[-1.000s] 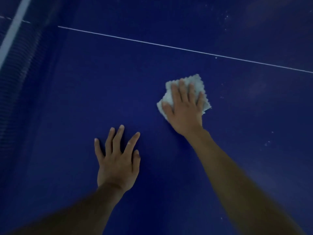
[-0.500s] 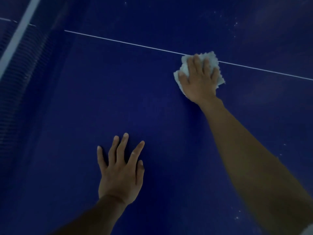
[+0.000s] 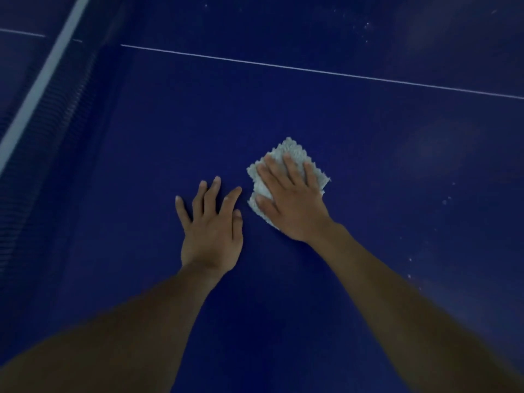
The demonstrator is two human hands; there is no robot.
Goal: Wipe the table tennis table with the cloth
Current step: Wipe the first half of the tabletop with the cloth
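Back from the line (image 3: 312, 70), the right hand (image 3: 295, 205) is drawing the cloth (image 3: 287, 151) toward the body. The cloth is now lying flat on the table (image 3: 382, 180), just beside the left hand (image 3: 211, 231), which is keeping its place.

The right fingers are lying straight and slightly apart, pressing the cloth down, with the thumb at its left edge. The left fingers are spreading flat on the bare top, holding nothing.

The cloth is looking soft, light and limp: a folded pale wad, fuzzy, with scalloped edges. It will likely bunch if pushed by one edge, so a flat palm over its middle suits it best. The table is showing hard, smooth and dark blue, with pale specks (image 3: 448, 199) at the right and the mesh net (image 3: 56, 109) at the left.
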